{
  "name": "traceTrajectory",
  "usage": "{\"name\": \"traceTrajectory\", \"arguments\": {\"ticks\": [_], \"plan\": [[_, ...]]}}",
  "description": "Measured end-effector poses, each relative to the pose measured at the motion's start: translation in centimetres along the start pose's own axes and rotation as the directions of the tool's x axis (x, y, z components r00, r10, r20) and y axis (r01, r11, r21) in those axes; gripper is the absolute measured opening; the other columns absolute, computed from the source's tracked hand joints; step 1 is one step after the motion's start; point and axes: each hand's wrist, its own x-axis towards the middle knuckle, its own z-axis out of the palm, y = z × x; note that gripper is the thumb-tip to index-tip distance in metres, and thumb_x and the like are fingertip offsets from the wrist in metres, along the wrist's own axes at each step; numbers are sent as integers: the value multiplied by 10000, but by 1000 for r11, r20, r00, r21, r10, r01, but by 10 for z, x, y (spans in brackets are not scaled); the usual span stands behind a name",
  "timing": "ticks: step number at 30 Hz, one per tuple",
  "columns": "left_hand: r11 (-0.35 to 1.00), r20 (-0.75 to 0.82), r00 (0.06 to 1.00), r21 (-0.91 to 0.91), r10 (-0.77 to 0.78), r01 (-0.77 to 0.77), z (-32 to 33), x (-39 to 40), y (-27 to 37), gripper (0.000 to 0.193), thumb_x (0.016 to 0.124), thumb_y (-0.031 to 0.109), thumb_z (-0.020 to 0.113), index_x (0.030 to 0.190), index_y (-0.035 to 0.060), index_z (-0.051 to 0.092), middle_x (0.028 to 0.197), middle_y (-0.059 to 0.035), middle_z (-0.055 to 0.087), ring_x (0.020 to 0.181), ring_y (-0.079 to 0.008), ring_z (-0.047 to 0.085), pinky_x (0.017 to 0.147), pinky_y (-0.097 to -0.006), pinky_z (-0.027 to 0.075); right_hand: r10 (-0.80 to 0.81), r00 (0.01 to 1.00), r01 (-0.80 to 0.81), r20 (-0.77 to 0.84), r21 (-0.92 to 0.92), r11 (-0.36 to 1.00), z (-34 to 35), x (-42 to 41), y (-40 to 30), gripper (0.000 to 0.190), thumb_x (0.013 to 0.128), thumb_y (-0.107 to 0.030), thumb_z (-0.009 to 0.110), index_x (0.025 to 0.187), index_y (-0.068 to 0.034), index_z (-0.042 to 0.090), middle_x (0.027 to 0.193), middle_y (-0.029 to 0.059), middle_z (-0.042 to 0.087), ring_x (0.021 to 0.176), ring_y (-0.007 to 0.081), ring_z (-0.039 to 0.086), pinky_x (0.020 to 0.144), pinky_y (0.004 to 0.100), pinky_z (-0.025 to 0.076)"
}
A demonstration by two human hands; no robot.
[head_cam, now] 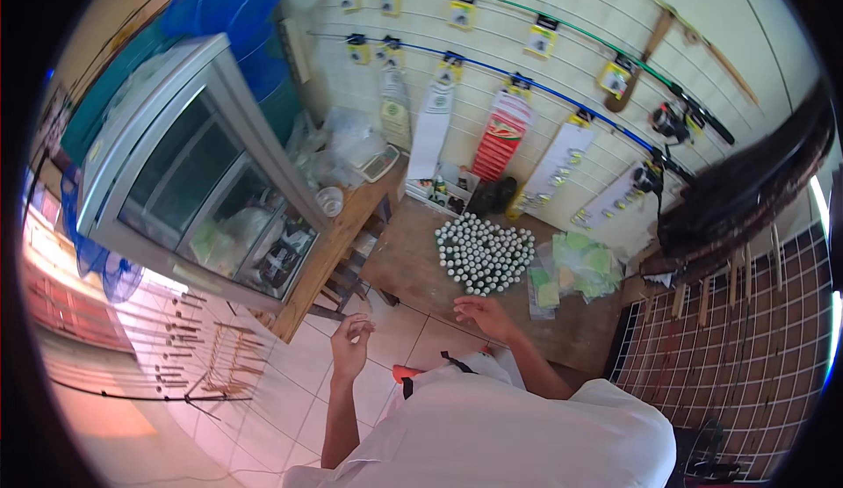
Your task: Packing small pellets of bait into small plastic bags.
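Observation:
My left hand [351, 348] is raised over the tiled floor, left of the wooden table [411, 251]. Its fingers are loosely bent with a gap inside the thumb, and no object shows in it. Over the table's near edge hovers my right hand [489, 317], fingers apart and holding nothing that I can see. Just beyond it stands a dense cluster of small bottles or vials with white caps [484, 254]. To the right of the cluster lie clear plastic bags with green contents [586, 264], and a smaller packet with a green piece [545, 290] sits nearer me.
A glass-fronted cabinet [191, 178] stands on a wooden bench [349, 224] at left. A divided white box [440, 191] and dark objects [494, 197] sit at the table's back. Fishing rods [560, 89] and carded tackle [504, 129] hang on the wall, with a wire grid [731, 349] at right.

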Motion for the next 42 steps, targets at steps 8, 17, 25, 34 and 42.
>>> {"name": "traceTrajectory", "arguments": {"ticks": [8, 17, 25, 34, 42], "plan": [[996, 243, 968, 52, 63, -78, 113, 19, 28, 164, 927, 0, 595, 1090, -23, 602, 942, -105, 707, 892, -168, 688, 838, -295, 531, -88, 996, 87, -20, -49, 995, -70, -27, -1, 336, 983, -180, 549, 1280, -30, 595, 1151, 96, 677, 981, 177, 676, 813, 298, 506], [999, 489, 872, 40, -31, 13, 248, 22, 49, 217, 936, 96, 643, 1120, -16, 619, 987, -124, 714, 948, -175, 681, 867, -300, 524, 37, 987, 2, -159, 238, 971, -184, -47, 48, 354, 977, -192, 555, 1285, -21, 586, 1142, 98, 678, 945, 188, 688, 767, 296, 520], [995, 639, 768, 94, -46, -19, 349, 23, 49, 208, 939, 99, 635, 1111, -18, 630, 1022, -132, 706, 971, -178, 675, 869, -299, 523, 203, 923, -27, -328, 470, 882, -257, -52, 87, 334, 968, -228, 557, 1238, -38, 605, 1086, 84, 677, 913, 193, 694, 722, 312, 534], [991, 819, 570, 119, -63, -61, 428, 45, 32, 217, 916, 84, 634, 1110, -10, 628, 1016, -98, 706, 958, -159, 668, 864, -290, 513, 372, 790, 35, -487, 642, 766, -308, -79, 152, 366, 966, -211, 542, 1300, -63, 548, 1139, 87, 651, 966, 202, 672, 772, 354, 551], [981, 919, 375, 170, -122, -98, 520, 68, -5, 231, 899, 83, 640, 1114, -1, 637, 1009, -109, 712, 965, -172, 682, 801, -311, 545, 490, 600, 79, -632, 656, 750, -342, -85, 186, 397, 949, -199, 587, 1320, -68, 535, 1176, 82, 644, 997, 203, 655, 788, 366, 555]]}}
